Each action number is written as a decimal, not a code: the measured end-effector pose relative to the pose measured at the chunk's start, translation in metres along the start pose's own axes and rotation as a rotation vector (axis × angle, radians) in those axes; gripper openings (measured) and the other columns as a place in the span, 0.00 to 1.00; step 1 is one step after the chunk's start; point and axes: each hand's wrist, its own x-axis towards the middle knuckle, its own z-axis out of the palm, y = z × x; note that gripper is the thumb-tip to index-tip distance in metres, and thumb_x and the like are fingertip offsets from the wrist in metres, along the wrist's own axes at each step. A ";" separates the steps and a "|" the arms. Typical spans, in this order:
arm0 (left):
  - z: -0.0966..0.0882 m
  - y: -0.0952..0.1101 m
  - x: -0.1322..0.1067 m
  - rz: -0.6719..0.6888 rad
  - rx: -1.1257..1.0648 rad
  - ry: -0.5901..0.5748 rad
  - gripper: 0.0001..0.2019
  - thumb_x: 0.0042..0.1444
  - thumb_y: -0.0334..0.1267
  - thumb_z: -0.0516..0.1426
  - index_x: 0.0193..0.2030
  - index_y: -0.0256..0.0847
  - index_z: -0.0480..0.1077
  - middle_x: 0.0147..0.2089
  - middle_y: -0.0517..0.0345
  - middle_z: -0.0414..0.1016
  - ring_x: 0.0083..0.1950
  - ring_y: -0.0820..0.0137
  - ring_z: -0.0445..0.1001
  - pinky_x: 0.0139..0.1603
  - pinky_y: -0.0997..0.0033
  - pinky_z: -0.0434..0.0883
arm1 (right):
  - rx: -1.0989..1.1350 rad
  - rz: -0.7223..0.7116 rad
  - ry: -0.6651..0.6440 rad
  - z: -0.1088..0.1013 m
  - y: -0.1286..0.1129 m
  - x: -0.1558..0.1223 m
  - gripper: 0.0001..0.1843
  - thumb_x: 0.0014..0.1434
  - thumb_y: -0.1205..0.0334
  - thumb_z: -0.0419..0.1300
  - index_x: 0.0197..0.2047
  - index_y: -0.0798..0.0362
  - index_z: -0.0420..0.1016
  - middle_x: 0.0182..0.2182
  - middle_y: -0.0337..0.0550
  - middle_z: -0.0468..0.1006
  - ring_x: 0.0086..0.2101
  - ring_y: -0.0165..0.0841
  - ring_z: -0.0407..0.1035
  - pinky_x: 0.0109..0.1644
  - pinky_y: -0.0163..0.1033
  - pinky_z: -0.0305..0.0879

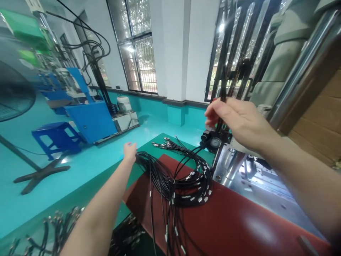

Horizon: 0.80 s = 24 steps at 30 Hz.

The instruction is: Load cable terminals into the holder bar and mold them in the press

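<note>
A large coiled bundle of black cables (183,192) with white tags lies over the red-brown board, its thin connector ends (165,143) fanned out at the far side. At the bundle's left end, my left hand (130,153) is closed against the cables; its fingertips are mostly hidden. My right hand (237,117) is raised to the right of the bundle, fingers curled in a pinch around dark strands that look like black cables (224,71). These run upward from the hand and are blurred, and a short stretch shows below it.
The red-brown board (239,220) rests partly on a green tabletop (157,140). A machine with a pressure gauge (215,142) and steel columns stands close on the right. More cable ends (58,227) lie lower left. A blue stool (57,137) and a fan (16,92) stand at left.
</note>
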 end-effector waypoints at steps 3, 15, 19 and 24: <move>0.018 0.006 -0.029 -0.046 0.051 -0.169 0.15 0.49 0.38 0.56 0.43 0.34 0.66 0.25 0.61 0.66 0.23 0.77 0.63 0.23 0.77 0.58 | 0.022 -0.026 -0.083 0.005 -0.002 0.003 0.14 0.60 0.65 0.49 0.25 0.58 0.69 0.19 0.36 0.67 0.21 0.22 0.64 0.24 0.29 0.61; 0.089 0.108 -0.122 0.525 0.251 -0.426 0.10 0.54 0.41 0.51 0.39 0.41 0.67 0.34 0.57 0.70 0.31 0.73 0.65 0.36 0.75 0.62 | 0.263 -0.002 -0.308 0.057 -0.026 0.019 0.20 0.64 0.55 0.39 0.32 0.58 0.65 0.18 0.34 0.65 0.20 0.24 0.65 0.25 0.32 0.64; 0.067 0.081 -0.084 0.284 0.019 -0.045 0.13 0.55 0.44 0.48 0.23 0.39 0.60 0.18 0.65 0.59 0.17 0.80 0.54 0.18 0.80 0.55 | -0.143 0.041 -0.233 0.046 -0.007 0.011 0.17 0.61 0.53 0.46 0.45 0.57 0.64 0.41 0.47 0.70 0.41 0.36 0.67 0.42 0.43 0.65; 0.026 0.018 -0.059 -0.252 -0.326 0.150 0.09 0.54 0.37 0.49 0.24 0.38 0.58 0.15 0.66 0.59 0.11 0.82 0.48 0.12 0.82 0.50 | -0.644 0.118 -0.500 -0.017 0.038 -0.059 0.19 0.57 0.57 0.50 0.50 0.55 0.65 0.46 0.51 0.67 0.45 0.41 0.64 0.49 0.48 0.61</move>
